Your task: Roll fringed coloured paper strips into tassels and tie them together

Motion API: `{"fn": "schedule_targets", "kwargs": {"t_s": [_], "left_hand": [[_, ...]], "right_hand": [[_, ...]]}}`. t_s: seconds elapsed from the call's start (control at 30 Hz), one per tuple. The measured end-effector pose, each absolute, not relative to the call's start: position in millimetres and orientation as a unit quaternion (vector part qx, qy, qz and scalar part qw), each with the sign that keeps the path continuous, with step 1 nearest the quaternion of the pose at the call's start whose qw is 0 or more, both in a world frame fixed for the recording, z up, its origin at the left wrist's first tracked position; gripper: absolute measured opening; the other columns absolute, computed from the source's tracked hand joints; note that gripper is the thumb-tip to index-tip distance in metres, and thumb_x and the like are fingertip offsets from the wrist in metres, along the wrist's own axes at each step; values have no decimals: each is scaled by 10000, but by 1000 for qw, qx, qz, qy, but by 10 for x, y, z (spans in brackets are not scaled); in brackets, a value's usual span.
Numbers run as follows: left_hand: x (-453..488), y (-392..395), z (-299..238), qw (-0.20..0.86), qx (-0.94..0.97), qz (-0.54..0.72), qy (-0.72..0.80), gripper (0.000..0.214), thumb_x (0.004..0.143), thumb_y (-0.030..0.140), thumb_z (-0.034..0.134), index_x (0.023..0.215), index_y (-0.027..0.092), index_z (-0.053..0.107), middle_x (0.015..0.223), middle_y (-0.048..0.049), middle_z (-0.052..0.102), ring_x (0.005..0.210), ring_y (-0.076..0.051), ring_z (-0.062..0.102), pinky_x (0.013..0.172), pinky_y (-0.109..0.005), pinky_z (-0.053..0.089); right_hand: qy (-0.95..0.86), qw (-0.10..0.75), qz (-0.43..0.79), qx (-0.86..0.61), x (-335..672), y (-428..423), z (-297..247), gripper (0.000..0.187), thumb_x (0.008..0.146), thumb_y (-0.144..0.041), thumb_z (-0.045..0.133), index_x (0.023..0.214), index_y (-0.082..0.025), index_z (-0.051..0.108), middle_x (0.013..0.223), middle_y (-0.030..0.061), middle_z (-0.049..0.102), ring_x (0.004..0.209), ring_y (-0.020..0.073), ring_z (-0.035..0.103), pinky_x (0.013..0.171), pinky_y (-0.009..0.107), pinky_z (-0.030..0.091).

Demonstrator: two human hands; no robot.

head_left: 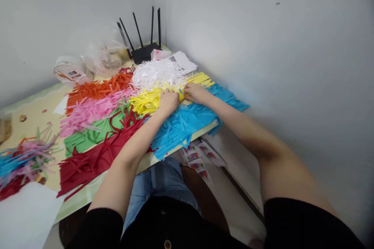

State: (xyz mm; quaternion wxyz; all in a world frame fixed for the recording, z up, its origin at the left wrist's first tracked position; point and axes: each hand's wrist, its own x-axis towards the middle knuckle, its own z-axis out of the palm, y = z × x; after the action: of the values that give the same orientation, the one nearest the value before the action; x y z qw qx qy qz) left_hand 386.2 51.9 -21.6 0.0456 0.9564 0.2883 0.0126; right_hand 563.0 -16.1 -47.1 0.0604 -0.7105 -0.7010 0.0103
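Observation:
Both hands are at the yellow fringed tissue paper (145, 101) in the middle of the spread. My left hand (169, 99) lies on it with fingers curled, closed on some of the strips. Close to its right, my right hand (195, 92) pinches the yellow paper, its fingertips partly hidden. Blue fringed paper (178, 122) lies nearest the hands at the front and right. White shredded strips (157, 74) are heaped just behind them. Dark red (99, 153), green (87, 136), pink (93, 111) and orange (99, 87) fringes spread to the left.
At the back corner stand a black router (146, 52) with upright antennas, a clear plastic bag (103, 58) and a round white box (70, 69). Mixed strips (29, 159) and a white sheet (26, 214) lie at left. Walls border the table (23, 105); printed packets (198, 163) are below its edge.

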Motion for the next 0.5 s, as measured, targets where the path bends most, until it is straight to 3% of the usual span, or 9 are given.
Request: {"fn": "schedule_targets", "kwargs": {"t_s": [0.1,0.23,0.33,0.5], "left_hand": [[3875,516,-207,53,948,26,312,367,1041,192,399,1227,149,712,1268,-178,728,1311,-327,561,1102,-473,411],[3909,567,-179,80,927,36,365,301,1001,224,477,1236,171,659,1247,-157,741,1224,-318,635,988,-425,489],[3957,590,-175,94,914,42,392,314,977,230,499,1258,172,625,1197,-150,756,1161,-320,674,927,-416,515],[4045,549,-190,87,915,59,389,286,985,198,463,1199,175,652,1194,-165,754,1251,-342,631,1051,-484,464]], "right_hand": [[-698,84,-12,-711,5538,-279,-429,289,929,-221,638,1173,-102,738,1234,206,690,1175,357,598,918,414,452],[-702,109,-28,-703,5265,-423,-555,333,1000,-209,484,1194,-61,710,1166,219,709,1136,331,612,997,430,469],[-707,108,-21,-699,5068,-392,-752,393,960,-108,427,1225,-20,703,1178,233,721,1128,323,630,1036,439,482],[-716,89,1,-692,4959,-268,-929,446,921,-71,450,1281,40,688,1257,289,704,1229,360,608,1116,509,455]]}}
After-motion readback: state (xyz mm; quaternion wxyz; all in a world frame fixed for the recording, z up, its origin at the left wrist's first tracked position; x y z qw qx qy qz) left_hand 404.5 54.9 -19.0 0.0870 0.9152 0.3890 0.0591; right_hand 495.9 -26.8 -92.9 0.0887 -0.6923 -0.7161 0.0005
